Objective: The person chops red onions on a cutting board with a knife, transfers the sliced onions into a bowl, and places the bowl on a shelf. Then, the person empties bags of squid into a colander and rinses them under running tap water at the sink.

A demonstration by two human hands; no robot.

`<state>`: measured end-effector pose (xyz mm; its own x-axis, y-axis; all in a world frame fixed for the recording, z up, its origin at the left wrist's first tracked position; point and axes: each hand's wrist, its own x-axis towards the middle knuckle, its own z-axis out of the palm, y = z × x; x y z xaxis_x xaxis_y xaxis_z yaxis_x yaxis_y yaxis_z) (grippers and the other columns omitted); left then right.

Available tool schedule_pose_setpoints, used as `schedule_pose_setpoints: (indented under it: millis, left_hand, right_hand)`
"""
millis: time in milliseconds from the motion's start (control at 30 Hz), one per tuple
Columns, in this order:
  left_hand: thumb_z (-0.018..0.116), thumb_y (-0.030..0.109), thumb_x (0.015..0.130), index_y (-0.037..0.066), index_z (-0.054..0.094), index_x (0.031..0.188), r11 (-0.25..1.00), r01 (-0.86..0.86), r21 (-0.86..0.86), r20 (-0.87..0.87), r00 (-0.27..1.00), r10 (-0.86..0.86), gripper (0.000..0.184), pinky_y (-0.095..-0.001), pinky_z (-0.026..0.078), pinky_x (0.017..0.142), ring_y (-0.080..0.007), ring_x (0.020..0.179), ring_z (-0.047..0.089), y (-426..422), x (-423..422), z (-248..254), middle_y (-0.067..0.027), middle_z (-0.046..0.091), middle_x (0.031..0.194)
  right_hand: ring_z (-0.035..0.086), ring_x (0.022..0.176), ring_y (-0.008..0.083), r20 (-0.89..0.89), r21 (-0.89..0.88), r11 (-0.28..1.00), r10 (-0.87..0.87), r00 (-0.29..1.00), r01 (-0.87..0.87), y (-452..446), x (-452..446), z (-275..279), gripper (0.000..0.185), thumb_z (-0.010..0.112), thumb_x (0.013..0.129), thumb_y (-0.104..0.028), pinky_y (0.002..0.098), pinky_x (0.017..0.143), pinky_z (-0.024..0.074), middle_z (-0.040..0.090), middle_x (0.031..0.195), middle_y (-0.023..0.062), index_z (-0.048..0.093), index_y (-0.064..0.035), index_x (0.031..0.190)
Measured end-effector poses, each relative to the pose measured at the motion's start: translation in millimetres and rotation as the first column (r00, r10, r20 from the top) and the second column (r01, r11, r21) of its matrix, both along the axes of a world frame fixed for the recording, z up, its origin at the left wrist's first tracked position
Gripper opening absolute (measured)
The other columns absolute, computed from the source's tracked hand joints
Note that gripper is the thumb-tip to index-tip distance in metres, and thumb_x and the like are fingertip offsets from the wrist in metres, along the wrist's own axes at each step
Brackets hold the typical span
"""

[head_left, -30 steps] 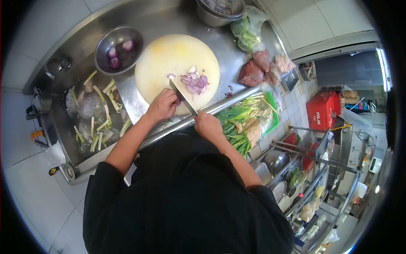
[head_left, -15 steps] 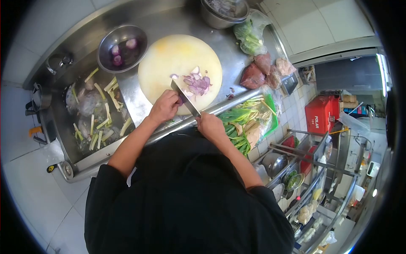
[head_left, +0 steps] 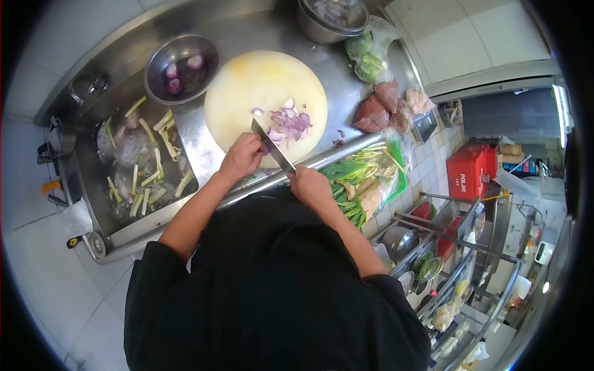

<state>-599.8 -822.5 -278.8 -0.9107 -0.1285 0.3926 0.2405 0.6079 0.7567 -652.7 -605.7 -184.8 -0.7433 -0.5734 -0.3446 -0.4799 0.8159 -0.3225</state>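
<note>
On a round, pale cutting board (head_left: 238, 86), my left hand (head_left: 243, 156) is closed around a piece of red onion (head_left: 265, 149), most of it hidden by the fingers. My right hand (head_left: 309, 185) grips the handle of a kitchen knife (head_left: 277, 149) at the board's near edge. Its blade points away and to the left, right beside my left fingertips and the onion piece. Cut red onion slices (head_left: 294, 125) lie in a loose heap just to the right of the blade. A small onion scrap (head_left: 257, 112) sits beyond the knife tip.
A metal bowl (head_left: 150, 77) with a few red onions stands left of the board, above a sink (head_left: 114, 230) holding scallion stalks. Bagged meat (head_left: 372, 114), bagged greens (head_left: 371, 59) and stacked bowls (head_left: 322, 31) are at the right. Leafy scallions (head_left: 352, 179) lie past the counter's front rail.
The view has shifted very slightly. Both hands keep their grips, and the knife stays almost at the same spot beside the onion piece.
</note>
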Motion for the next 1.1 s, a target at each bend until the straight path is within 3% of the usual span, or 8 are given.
schedule_pose_setpoints:
  millis: [233, 333, 433, 533, 633, 733, 833, 1100]
  left_hand:
    - [0.069, -0.003, 0.074, 0.000, 0.062, 0.083, 0.999, -0.039, 0.003, 0.013, 0.999, 0.039, 0.012, -0.0416, 0.051, 0.086, -0.0338, 0.096, 0.061, 2, 5, -1, -0.0148, 0.062, 0.098]
    - [0.070, 0.001, 0.077, 0.002, 0.065, 0.090, 0.993, -0.118, 0.007, -0.031, 0.993, 0.118, 0.014, -0.0416, 0.051, 0.084, -0.0342, 0.097, 0.062, 6, 2, 10, -0.0136, 0.064, 0.096]
    - [0.073, 0.011, 0.080, 0.003, 0.067, 0.107, 0.975, -0.046, -0.217, 0.278, 0.955, 0.107, 0.029, -0.0400, 0.052, 0.084, -0.0328, 0.106, 0.064, 4, -2, 15, -0.0146, 0.068, 0.103]
    - [0.073, 0.013, 0.081, 0.005, 0.067, 0.112, 0.969, -0.243, -0.045, 0.615, 0.758, 0.218, 0.033, -0.0396, 0.053, 0.082, -0.0317, 0.104, 0.065, 17, -13, 40, -0.0125, 0.069, 0.099]
    - [0.070, 0.008, 0.081, 0.007, 0.067, 0.102, 0.968, -0.251, 0.026, 0.568, 0.800, 0.193, 0.022, -0.0415, 0.052, 0.078, -0.0323, 0.094, 0.064, 16, -8, 48, -0.0115, 0.066, 0.093]
    - [0.069, 0.005, 0.080, 0.007, 0.067, 0.096, 0.995, -0.049, -0.091, 0.025, 0.998, 0.052, 0.016, -0.0426, 0.053, 0.078, -0.0318, 0.091, 0.064, 2, -3, 31, -0.0117, 0.064, 0.092]
    - [0.067, 0.001, 0.080, 0.004, 0.066, 0.091, 0.997, 0.054, -0.048, 0.011, 0.998, -0.054, 0.011, -0.0423, 0.052, 0.081, -0.0315, 0.092, 0.063, -4, -9, 17, -0.0124, 0.063, 0.092]
    - [0.067, 0.000, 0.080, 0.003, 0.064, 0.088, 0.997, 0.046, -0.067, 0.006, 0.999, -0.046, 0.008, -0.0417, 0.050, 0.082, -0.0331, 0.093, 0.061, -2, -12, 11, -0.0130, 0.062, 0.091]
  right_hand:
    - [0.070, 0.088, 0.0435, 0.054, 0.033, 0.999, 0.021, 0.998, -0.023, -3, -5, -7, 0.034, 0.061, 0.097, -0.032, 0.0522, 0.081, 0.0552, 0.070, 0.087, 0.0266, 0.068, 0.0005, 0.092]
    - [0.069, 0.091, 0.0442, 0.180, 0.042, 0.997, -0.076, 0.981, 0.070, -4, -24, 4, 0.036, 0.061, 0.097, -0.033, 0.0526, 0.083, 0.0546, 0.070, 0.090, 0.0270, 0.069, 0.0020, 0.092]
    - [0.069, 0.092, 0.0450, 0.115, 0.022, 0.993, -0.116, 0.987, 0.114, 4, -29, -6, 0.037, 0.061, 0.097, -0.033, 0.0535, 0.083, 0.0540, 0.070, 0.091, 0.0267, 0.068, 0.0025, 0.095]
    - [0.069, 0.092, 0.0453, 0.114, 0.048, 0.990, -0.134, 0.984, 0.129, 6, -26, -5, 0.036, 0.061, 0.097, -0.033, 0.0537, 0.083, 0.0538, 0.071, 0.092, 0.0265, 0.068, 0.0018, 0.097]
    - [0.069, 0.092, 0.0452, 0.109, 0.046, 0.992, -0.124, 0.986, 0.120, 7, -19, -1, 0.036, 0.061, 0.097, -0.033, 0.0538, 0.083, 0.0541, 0.071, 0.092, 0.0265, 0.067, 0.0017, 0.097]
    - [0.069, 0.090, 0.0444, 0.125, 0.010, 0.987, -0.158, 0.980, 0.158, 4, -10, -1, 0.034, 0.061, 0.097, -0.033, 0.0541, 0.082, 0.0544, 0.071, 0.091, 0.0268, 0.067, 0.0005, 0.095]
    - [0.070, 0.088, 0.0439, 0.076, 0.040, 0.992, -0.121, 0.990, 0.118, 1, -4, -10, 0.033, 0.060, 0.097, -0.032, 0.0542, 0.080, 0.0548, 0.071, 0.089, 0.0267, 0.067, -0.0004, 0.094]
    - [0.071, 0.082, 0.0432, -0.004, -0.003, 0.999, -0.043, 0.999, 0.043, 1, -2, 4, 0.030, 0.060, 0.097, -0.029, 0.0534, 0.076, 0.0562, 0.071, 0.084, 0.0261, 0.067, -0.0005, 0.092]
